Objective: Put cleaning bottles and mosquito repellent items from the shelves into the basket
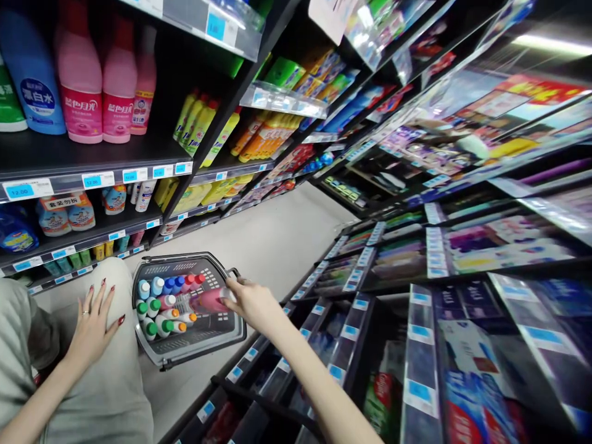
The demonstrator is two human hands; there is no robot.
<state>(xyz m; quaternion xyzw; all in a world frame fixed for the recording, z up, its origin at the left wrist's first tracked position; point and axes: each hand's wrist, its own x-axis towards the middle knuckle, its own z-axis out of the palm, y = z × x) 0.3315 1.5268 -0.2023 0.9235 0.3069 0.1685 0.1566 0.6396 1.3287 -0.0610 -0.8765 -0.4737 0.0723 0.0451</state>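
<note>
My right hand (247,302) grips a pink bottle (210,301) at its end, over the right part of a dark grey shopping basket (210,346). The bottle is tilted, slightly blurred, and its label cannot be read. Several bottles stand in rows in the basket's left part, among them a green-capped bottle (150,330), a blue-capped bottle (178,283) and an orange-capped bottle (179,327). My left hand (95,324) lies flat on my knee (115,364), fingers spread, holding nothing. The basket is on the floor just beyond that knee.
On the left, a shelf (83,161) carries pink bottles (81,92), a blue bottle (34,80) and yellow bottles (203,123), with price tags along its edge. Shelving (416,345) with packaged goods lines the right side. Pale floor (277,234) runs between them.
</note>
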